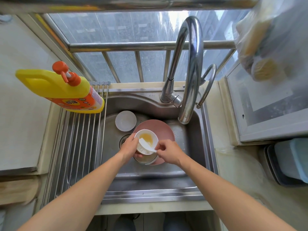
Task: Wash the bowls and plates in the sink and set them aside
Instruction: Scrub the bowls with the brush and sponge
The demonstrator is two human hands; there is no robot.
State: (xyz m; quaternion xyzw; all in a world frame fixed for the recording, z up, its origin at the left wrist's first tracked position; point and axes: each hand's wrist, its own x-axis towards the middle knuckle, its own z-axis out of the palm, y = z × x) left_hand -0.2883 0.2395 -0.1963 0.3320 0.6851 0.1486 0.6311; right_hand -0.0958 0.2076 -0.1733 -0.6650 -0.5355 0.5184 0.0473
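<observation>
The step in hand is judged to be the scrubbing of the first bowl. All positions below are referenced to the round metal drain (124, 140) in the floor of the stainless steel sink (191, 139). The left hand (129, 148) is curled around the near-left rim of a small white bowl with yellow residue inside (146, 139), holding it tilted just right of the drain. The right hand (168, 151) pinches the handle of a white dish brush (146, 145), whose bristle head lies against the near side of the bowl; the two hands are close together, one on each side of the bowl. The bowl is held above a pink round plate (160, 129) that lies right of the drain, and a further dish, not identifiable, is partly hidden beneath the hands. A second, clean-looking white bowl (125, 120) rests beyond the drain. The curved chrome faucet (190, 80) stands beyond and right of the drain; no running water is visible. The next move calls for working the bristles across the yellow residue, then rinsing. The ribbed metal draining rack (75, 147), left of the drain, is the likely set-aside surface; it carries a yellow detergent bottle with orange pump (61, 87).
</observation>
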